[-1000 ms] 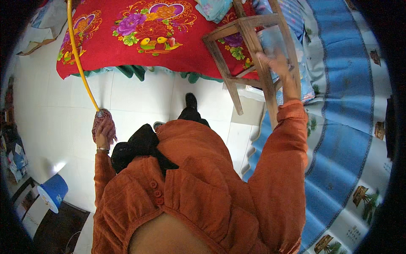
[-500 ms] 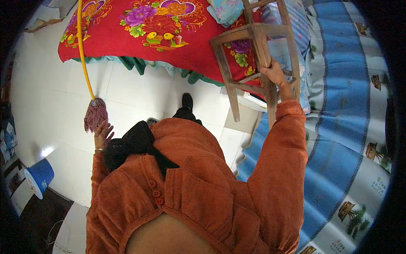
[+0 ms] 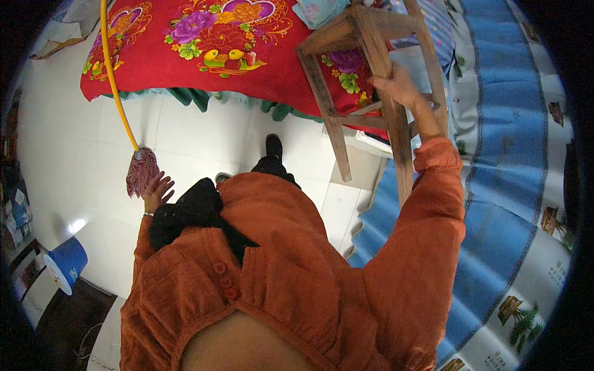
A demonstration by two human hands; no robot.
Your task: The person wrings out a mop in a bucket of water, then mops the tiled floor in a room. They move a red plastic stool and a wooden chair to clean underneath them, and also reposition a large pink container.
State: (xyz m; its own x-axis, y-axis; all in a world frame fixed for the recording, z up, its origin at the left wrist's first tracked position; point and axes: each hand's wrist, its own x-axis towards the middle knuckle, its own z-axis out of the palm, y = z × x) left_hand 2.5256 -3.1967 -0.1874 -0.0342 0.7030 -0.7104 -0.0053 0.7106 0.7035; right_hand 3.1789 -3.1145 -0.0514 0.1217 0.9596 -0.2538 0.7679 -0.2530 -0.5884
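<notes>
My right hand (image 3: pixel 401 88) is wrapped round one leg of a wooden stool (image 3: pixel 399 142), which is held tilted at the right side of the bed. The stool is bare, worn brown wood with crossbars between its legs, and its upper part runs toward the top of the picture. Low at my left side, my left hand (image 3: pixel 158 193) is open with its fingers apart and holds nothing. Just beyond those fingers is the reddish, stringy head of a mop (image 3: pixel 142 173). Its long yellow handle (image 3: pixel 110 68) rises past the bed's left end.
A red flowered cover (image 3: pixel 281 80) lies over the bed ahead, with a light blue bundle (image 3: pixel 318 11) on it. Blue-and-white patterned curtain cloth (image 3: pixel 504 130) lines the right side. A blue bucket (image 3: pixel 68 258) stands at the left on white floor tiles (image 3: pixel 192 139).
My right hand and the stool have shifted slightly; the near stool leg reaches lower and my forearm is farther right. My left hand's fingers have spread more beside the mop head.
</notes>
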